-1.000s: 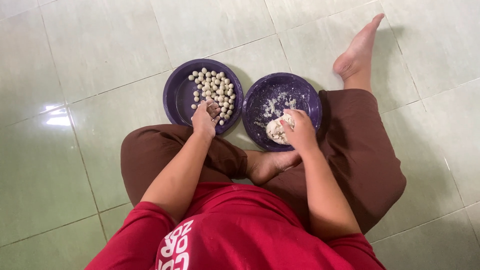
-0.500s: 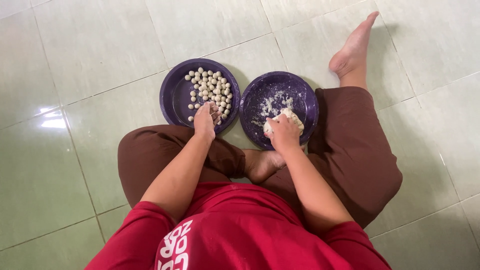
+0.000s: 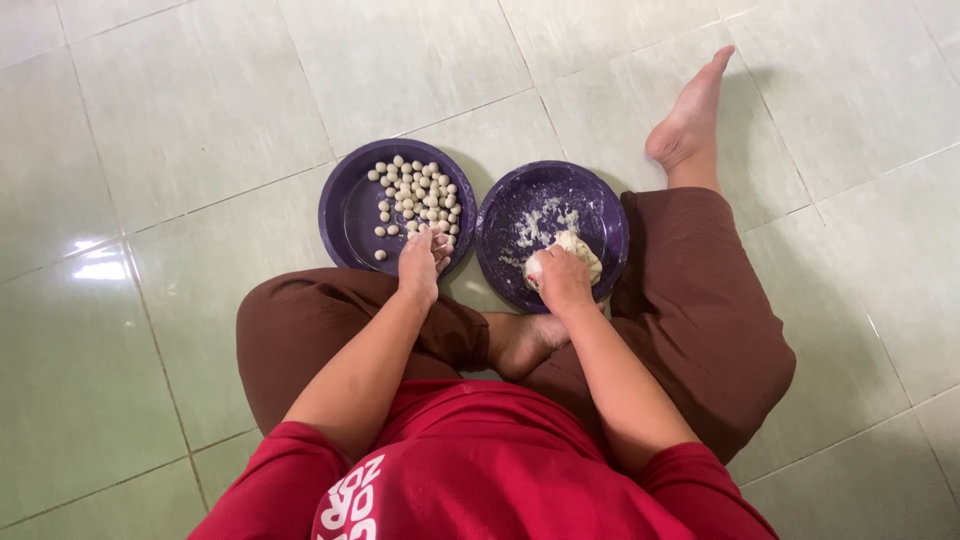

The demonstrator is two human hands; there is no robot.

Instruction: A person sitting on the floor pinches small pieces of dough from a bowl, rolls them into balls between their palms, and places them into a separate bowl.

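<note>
Two round purple plates sit side by side on the tiled floor in front of me. The left plate (image 3: 345, 215) carries several small pale dough balls (image 3: 415, 192). My left hand (image 3: 422, 262) rests at its near rim, fingertips touching the nearest balls; whether it holds one is hidden. The right plate (image 3: 600, 205) is dusted with flour and holds a lump of pale dough (image 3: 580, 250). My right hand (image 3: 560, 278) grips that lump from the near side.
I sit on the green tiled floor (image 3: 180, 120) in brown trousers and a red shirt. My right leg stretches out past the right plate, bare foot (image 3: 690, 120) pointing away. My other foot (image 3: 520, 342) is tucked under, just below the plates.
My right hand has slid a little toward the near rim of the right plate, still on the dough. My left hand stays at the left plate's edge.
</note>
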